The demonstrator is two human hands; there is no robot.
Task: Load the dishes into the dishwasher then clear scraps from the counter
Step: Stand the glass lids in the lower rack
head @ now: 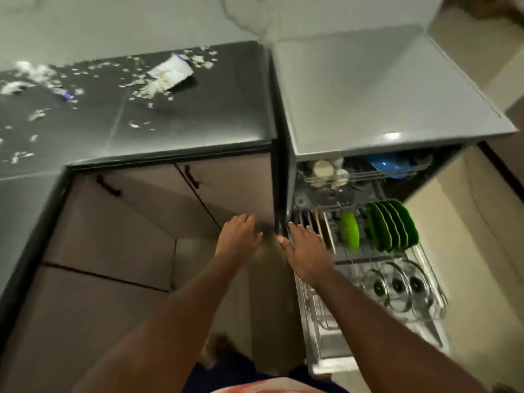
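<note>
Green plates (392,226) are lining the lower rack (365,204), far edge; left hand (239,235) and right hand (304,251) are hovering straight-fingered.

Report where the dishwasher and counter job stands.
Done: green plates and glass lids stand in the pulled-out lower rack, cups in the upper rack. In hand: left hand and right hand are empty, the right by the rack's edge. Left: white scraps and a packet litter the counter.
</note>
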